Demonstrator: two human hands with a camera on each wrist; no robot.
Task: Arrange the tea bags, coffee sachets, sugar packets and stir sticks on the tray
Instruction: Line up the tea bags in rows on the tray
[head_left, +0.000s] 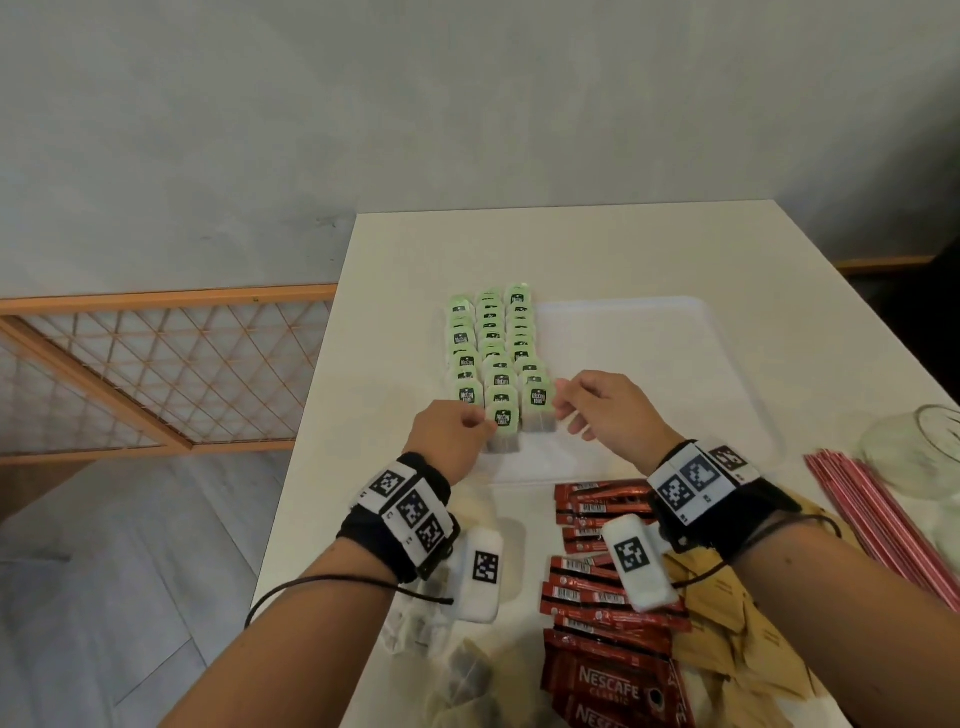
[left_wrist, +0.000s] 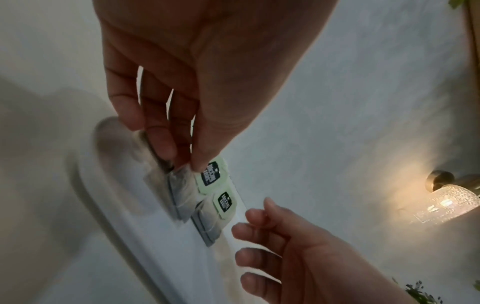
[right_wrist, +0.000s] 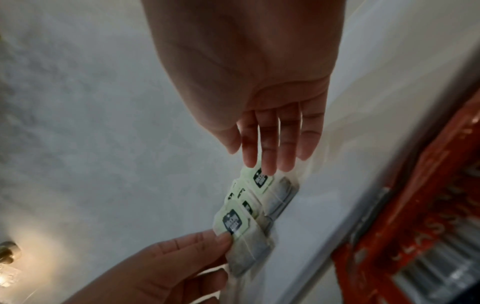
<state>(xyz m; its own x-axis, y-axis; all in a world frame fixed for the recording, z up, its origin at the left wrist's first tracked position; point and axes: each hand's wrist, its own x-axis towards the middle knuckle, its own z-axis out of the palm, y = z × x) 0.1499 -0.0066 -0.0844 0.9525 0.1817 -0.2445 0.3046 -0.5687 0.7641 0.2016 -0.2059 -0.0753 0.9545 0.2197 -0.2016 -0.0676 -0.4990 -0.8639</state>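
White table (head_left: 597, 249) against a grey wall (head_left: 363, 104)

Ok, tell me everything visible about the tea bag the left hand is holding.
The tea bag is a pale, translucent paper pouch with dark leaves showing through, topped by a light green tag with a black logo. It sits at the near end of the middle row of tea bags on the white tray, lying flat and overlapping the bag behind. The left hand pinches it; the right hand is at the neighbouring row.
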